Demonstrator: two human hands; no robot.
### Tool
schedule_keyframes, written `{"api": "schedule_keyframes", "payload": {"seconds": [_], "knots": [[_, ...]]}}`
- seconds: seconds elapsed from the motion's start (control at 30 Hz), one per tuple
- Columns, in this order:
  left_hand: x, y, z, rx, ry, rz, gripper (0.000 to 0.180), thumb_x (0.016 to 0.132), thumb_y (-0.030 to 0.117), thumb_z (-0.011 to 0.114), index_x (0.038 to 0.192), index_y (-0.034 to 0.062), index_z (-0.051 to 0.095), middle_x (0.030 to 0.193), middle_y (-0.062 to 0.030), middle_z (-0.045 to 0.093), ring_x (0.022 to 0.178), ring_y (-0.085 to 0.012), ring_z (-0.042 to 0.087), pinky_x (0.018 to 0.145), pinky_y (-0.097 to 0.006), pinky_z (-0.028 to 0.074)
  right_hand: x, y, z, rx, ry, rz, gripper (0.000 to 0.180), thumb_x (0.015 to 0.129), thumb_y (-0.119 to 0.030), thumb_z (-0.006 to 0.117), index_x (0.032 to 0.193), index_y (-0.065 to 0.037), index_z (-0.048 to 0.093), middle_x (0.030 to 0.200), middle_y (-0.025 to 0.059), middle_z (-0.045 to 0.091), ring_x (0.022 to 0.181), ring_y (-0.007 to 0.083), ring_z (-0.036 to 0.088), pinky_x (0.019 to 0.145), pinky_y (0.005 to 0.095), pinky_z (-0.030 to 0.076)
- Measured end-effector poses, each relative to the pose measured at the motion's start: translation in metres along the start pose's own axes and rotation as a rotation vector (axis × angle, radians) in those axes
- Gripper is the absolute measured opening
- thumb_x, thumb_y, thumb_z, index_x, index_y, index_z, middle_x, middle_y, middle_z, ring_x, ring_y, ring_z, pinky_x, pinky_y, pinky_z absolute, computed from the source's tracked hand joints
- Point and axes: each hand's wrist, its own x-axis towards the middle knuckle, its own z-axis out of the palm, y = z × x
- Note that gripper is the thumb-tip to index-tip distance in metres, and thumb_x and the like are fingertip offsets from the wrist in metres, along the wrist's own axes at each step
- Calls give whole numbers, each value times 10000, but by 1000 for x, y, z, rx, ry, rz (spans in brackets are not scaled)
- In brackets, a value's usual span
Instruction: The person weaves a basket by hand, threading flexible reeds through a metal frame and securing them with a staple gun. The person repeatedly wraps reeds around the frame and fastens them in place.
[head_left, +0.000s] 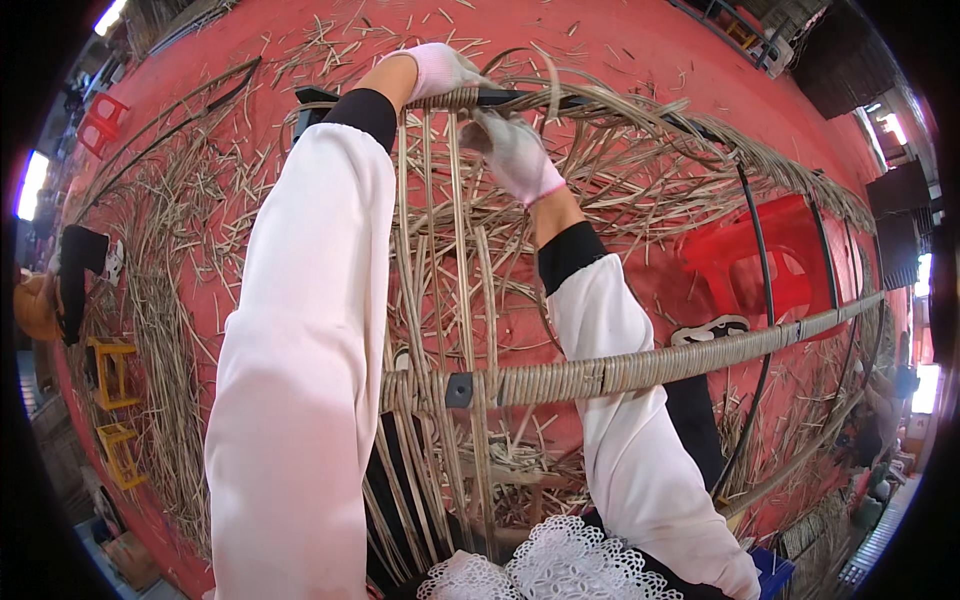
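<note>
Head view: left hand (440, 68) clenches wrapped frame rim (620, 372), right hand (515, 150) pinches springy, light rattan strand (462, 200) near its top end.

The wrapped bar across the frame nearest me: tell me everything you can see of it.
The wrapped bar is a curved tube bound tightly in pale tan wicker turns, running from mid-picture to the right, rising slightly. At its left end a small dark patch of bare frame shows where the upright strands cross it. A thin black rod crosses it further right. The white right sleeve passes over its middle. Neither gloved hand touches it.
</note>
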Motion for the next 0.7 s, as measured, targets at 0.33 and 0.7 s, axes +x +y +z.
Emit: {"api": "schedule_keyframes", "payload": {"seconds": [0.33, 0.7], "knots": [[-192, 180, 12, 33, 914, 252, 353, 951, 214, 586, 1286, 110, 621, 1192, -125, 666, 1096, -314, 636, 967, -394, 493, -395, -40, 39, -816, -28, 255, 174, 967, -197, 555, 982, -37, 622, 956, 235, 624, 897, 450, 600, 754, 500, 498], [-494, 419, 273, -2203, -585, -1262, 296, 1027, 125, 530, 1261, -56, 531, 1062, -95, 647, 604, -58, 487, 497, -158, 428, -557, -70, 49, -383, -421, 480, 208, 996, -170, 585, 918, 13, 646, 806, 75, 591, 766, 175, 574, 702, 324, 467]]}}
